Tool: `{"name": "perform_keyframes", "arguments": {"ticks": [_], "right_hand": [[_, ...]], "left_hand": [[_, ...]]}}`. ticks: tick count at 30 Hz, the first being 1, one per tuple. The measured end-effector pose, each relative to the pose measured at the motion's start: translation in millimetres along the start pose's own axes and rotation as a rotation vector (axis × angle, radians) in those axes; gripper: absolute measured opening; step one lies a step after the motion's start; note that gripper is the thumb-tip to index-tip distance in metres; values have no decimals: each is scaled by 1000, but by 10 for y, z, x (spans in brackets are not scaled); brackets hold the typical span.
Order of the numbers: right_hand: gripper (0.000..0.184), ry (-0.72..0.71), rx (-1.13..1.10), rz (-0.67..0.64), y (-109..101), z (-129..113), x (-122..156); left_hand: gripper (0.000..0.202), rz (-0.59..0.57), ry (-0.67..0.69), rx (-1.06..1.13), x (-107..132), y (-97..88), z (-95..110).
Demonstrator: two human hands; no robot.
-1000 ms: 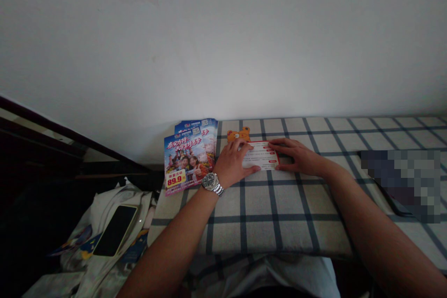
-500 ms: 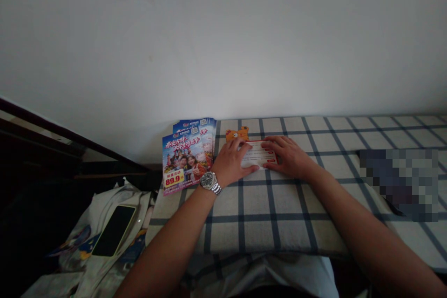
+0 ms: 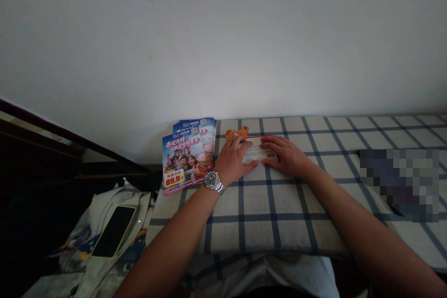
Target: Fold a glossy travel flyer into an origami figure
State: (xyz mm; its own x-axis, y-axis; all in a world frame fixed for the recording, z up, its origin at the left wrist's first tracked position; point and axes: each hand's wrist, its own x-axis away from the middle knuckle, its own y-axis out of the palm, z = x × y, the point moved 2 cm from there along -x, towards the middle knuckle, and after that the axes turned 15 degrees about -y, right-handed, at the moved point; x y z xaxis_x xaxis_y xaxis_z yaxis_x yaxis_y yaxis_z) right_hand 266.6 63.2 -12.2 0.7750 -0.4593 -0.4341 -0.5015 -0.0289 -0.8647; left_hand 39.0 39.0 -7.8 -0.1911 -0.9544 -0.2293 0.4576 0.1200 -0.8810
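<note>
Just right of the flyer stack (image 3: 186,160), the left hand (image 3: 232,160) and the right hand (image 3: 289,156) hold the white paper (image 3: 256,151) on the tablecloth (image 3: 258,200), each partly curled, fingers along its far edge and thumbs at its near edge. Light, even pressure from both hands would probably keep the edges square and avoid stray creases.

Table (image 3: 296,209): surface covered by a pale cloth (image 3: 256,200) with dark blue checks, its far edge running along the wall. On the far left: a fanned stack of colourful flyers (image 3: 185,151), printed side up. Right of these, an orange bear-shaped item (image 3: 232,135), partly hidden. Adjacent, a red-edged white card (image 3: 256,152); whether fully flat cannot be determined. Right side: a dark flat item (image 3: 394,181), details blurred.
</note>
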Motion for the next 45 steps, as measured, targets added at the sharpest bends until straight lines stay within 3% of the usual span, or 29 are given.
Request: {"name": "perform_keyframes", "arguments": {"ticks": [11,20,31,45], "right_hand": [[46,25,-14,-5,-1,20,-15],[45,16,-26,6,-14,17,-14],[49,-7,-34,6,-52,177,105],[49,-9,-49,8,-45,194,103]], "left_hand": [[57,-156,99,17,10,-123,-162],[60,-184,106,-8,17,-122,-186],[56,-166,151,-36,12,-99,-159],[60,-241,202,4,-1,-124,-239]]}}
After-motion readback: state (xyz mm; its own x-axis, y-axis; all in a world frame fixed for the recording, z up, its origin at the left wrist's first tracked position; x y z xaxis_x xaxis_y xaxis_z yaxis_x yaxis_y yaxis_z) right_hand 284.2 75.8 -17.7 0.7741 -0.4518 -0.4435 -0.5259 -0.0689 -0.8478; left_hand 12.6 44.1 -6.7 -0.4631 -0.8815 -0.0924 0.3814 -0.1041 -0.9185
